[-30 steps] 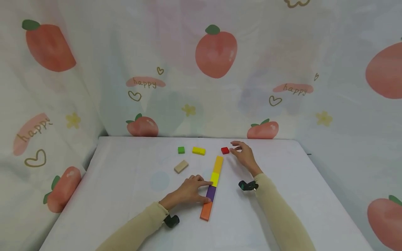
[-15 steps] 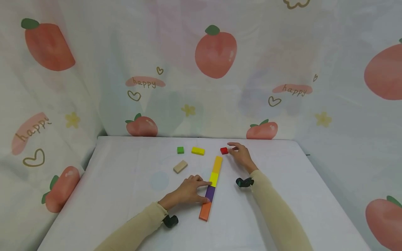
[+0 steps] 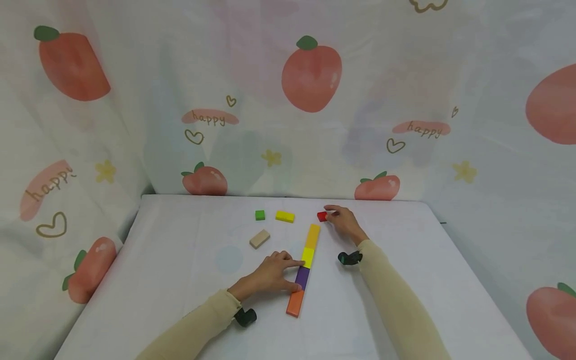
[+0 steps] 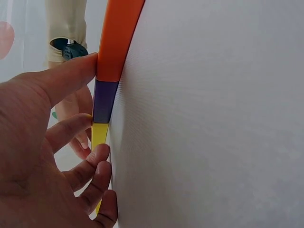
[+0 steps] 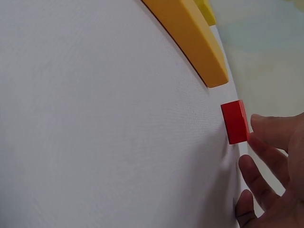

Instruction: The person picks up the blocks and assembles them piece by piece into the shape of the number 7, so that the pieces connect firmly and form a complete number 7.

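On the white table a row of flat blocks runs end to end: an orange block (image 3: 295,303), a purple block (image 3: 302,278), a yellow block (image 3: 308,257) and an amber block (image 3: 312,236). My left hand (image 3: 271,272) rests along the row's left side, its thumb at the orange-purple joint and its index finger extended to the yellow block. Beyond the amber end sits a small red block (image 5: 235,122). The right hand (image 3: 345,223) is right beside it, thumb and index fingertips at its right side, the other fingers spread loosely below in the right wrist view.
At the back of the table (image 3: 180,280) lie a green block (image 3: 260,215) and another yellow block (image 3: 285,216). A plain wooden block (image 3: 259,239) sits left of the row. A fruit-printed curtain (image 3: 252,75) encloses the table's back and sides.
My right hand has shifted slightly left to the red block, closing the small gap there. The left hand and the row of blocks stay in place.
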Available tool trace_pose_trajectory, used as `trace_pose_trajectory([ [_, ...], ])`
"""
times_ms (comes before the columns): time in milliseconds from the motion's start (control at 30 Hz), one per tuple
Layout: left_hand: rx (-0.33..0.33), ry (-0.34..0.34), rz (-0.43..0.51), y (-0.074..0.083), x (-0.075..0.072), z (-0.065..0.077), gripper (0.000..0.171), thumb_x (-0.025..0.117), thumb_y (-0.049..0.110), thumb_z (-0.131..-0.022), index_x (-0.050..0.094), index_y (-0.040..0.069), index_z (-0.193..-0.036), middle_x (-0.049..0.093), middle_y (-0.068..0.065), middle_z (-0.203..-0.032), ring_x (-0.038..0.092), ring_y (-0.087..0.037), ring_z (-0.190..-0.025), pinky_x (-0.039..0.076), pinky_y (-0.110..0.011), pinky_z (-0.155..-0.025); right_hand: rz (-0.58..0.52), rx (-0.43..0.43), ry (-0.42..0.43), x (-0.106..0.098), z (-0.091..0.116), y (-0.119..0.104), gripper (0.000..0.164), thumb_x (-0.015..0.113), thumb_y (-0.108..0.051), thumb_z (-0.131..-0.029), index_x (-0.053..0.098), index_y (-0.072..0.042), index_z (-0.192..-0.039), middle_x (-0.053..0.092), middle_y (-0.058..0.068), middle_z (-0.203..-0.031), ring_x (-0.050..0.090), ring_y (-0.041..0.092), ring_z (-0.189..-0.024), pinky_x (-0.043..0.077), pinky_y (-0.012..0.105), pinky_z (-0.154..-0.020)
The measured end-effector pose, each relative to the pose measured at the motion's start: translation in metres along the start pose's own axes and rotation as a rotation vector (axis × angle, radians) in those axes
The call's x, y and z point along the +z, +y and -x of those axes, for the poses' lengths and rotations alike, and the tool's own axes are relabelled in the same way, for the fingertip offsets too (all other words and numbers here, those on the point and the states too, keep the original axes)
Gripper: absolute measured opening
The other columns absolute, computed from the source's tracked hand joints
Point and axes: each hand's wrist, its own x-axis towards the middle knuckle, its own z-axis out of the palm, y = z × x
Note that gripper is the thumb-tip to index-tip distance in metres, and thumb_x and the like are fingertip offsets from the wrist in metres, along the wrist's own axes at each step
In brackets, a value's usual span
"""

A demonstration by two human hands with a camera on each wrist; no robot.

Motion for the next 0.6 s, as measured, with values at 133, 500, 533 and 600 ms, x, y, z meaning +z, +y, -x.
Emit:
trace_pose_trajectory([
  [133, -0.012, -0.004, 0.004, -0.0001, 0.0007, -0.0015, 0.065, 0.075, 0.056, -0.079, 0.055, 0.041, -0.138, 0.053, 0.003, -0.124, 0.045, -0.016, -0.114, 0.04, -0.039, -0.099, 0.011, -0.013, -0.012, 0.0002, 0.0015, -0.0028, 0.042, 0.056, -0.021, -0.1, 0.053, -0.02, -0.142, 0.056, 0.017, -0.135, 0.052, 0.032, -0.117, 0.046, 0.047, -0.103],
  [500, -0.002, -0.004, -0.007, -0.0001, 0.0001, -0.0011, 0.065, 0.075, 0.056, -0.079, 0.055, 0.04, -0.138, 0.053, 0.003, -0.124, 0.045, -0.016, -0.112, 0.04, -0.039, -0.099, 0.018, -0.007, 0.0, 0.0044, 0.0025, -0.0018, 0.043, 0.057, -0.017, -0.098, 0.053, -0.017, -0.141, 0.054, 0.019, -0.136, 0.05, 0.034, -0.121, 0.043, 0.05, -0.107],
  [533, -0.001, -0.004, -0.006, 0.0001, -0.0002, -0.001, 0.065, 0.075, 0.056, -0.079, 0.055, 0.04, -0.138, 0.053, 0.003, -0.124, 0.045, -0.015, -0.112, 0.04, -0.039, -0.099, 0.021, -0.008, 0.0, 0.0048, 0.0021, -0.0012, 0.043, 0.057, -0.017, -0.098, 0.053, -0.016, -0.141, 0.054, 0.019, -0.137, 0.05, 0.034, -0.121, 0.042, 0.05, -0.108],
  [600, -0.002, -0.005, -0.003, 0.0005, -0.0008, -0.0008, 0.065, 0.075, 0.056, -0.079, 0.054, 0.04, -0.138, 0.053, 0.003, -0.123, 0.045, -0.015, -0.112, 0.04, -0.039, -0.098, 0.016, -0.008, -0.002, 0.0049, 0.002, -0.0004, 0.043, 0.057, -0.017, -0.099, 0.052, -0.016, -0.141, 0.053, 0.019, -0.137, 0.05, 0.035, -0.123, 0.041, 0.051, -0.109],
])
